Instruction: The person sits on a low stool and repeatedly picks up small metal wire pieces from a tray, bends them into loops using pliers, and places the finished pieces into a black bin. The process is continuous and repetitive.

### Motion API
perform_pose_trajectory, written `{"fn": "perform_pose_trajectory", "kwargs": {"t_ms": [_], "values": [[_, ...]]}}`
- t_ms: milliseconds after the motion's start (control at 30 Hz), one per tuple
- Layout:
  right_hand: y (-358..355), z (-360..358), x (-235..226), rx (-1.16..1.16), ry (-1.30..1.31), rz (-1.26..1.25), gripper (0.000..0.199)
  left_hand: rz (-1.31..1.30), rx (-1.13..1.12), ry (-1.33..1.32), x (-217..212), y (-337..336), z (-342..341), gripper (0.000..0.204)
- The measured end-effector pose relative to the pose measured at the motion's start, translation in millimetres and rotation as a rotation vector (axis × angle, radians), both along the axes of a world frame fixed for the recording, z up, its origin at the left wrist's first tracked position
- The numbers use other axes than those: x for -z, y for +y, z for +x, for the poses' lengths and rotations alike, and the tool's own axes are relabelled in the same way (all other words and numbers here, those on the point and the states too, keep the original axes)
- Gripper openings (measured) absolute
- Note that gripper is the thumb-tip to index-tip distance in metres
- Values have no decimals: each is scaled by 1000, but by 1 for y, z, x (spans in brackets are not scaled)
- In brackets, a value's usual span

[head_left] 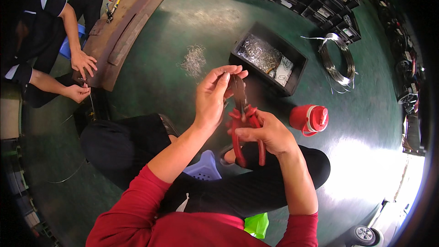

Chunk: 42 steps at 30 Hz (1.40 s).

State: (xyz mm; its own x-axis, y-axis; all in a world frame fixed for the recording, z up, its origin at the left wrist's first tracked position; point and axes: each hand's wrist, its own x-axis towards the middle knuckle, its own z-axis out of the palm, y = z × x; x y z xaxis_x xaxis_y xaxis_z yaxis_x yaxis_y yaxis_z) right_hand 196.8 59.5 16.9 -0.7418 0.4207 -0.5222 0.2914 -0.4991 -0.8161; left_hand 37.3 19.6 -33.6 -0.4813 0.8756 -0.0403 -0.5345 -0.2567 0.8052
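Note:
My right hand (pixel 273 133) is wrapped round the red-handled pliers (pixel 237 142), whose dark jaws point up and away from me. The pliers' handles are spread apart. Beside the jaws, my left hand (pixel 210 99) is closed in a pinch, its thumb and fingertips at the tool's head. What the fingertips hold is too small to make out. Just beyond my hands stands a black plastic crate (pixel 297 75) with a heap of short bent wire pieces (pixel 259 52) in it. Left of the crate, a loose pile of similar wire pieces (pixel 194 59) lies on the green floor.
A wire coil (pixel 339 59) and a red jug (pixel 308 119) are on the right. Stacked black crates (pixel 315 0) stand at the back. At left, a co-worker's hands (pixel 82 71) handle a wire by a rusty metal beam (pixel 120 48). A blue stool (pixel 203 167) shows beneath me.

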Motion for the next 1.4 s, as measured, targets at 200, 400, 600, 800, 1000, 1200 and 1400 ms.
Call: {"fn": "perform_pose_trajectory", "kwargs": {"t_ms": [200,400,600,800,1000,1200,1400], "values": [[-3,4,15,-3,6,-262,62,-184,-86,-167,19,5,1,22],[-15,-5,33,46,-171,67,67,-16,-130,-235,23,6,0,23],[-10,2,19,-13,107,-117,60,73,-81,-171,17,5,-8,22],[-10,-2,8,-50,19,-61,58,97,-88,-27,13,4,-10,22],[-9,0,0,-52,29,-25,58,114,-81,38,12,3,-8,23],[-7,2,-1,-73,17,-43,52,145,-48,48,12,2,-9,23],[-6,2,-11,-108,-243,263,37,123,24,96,4,-1,-21,29]]}}
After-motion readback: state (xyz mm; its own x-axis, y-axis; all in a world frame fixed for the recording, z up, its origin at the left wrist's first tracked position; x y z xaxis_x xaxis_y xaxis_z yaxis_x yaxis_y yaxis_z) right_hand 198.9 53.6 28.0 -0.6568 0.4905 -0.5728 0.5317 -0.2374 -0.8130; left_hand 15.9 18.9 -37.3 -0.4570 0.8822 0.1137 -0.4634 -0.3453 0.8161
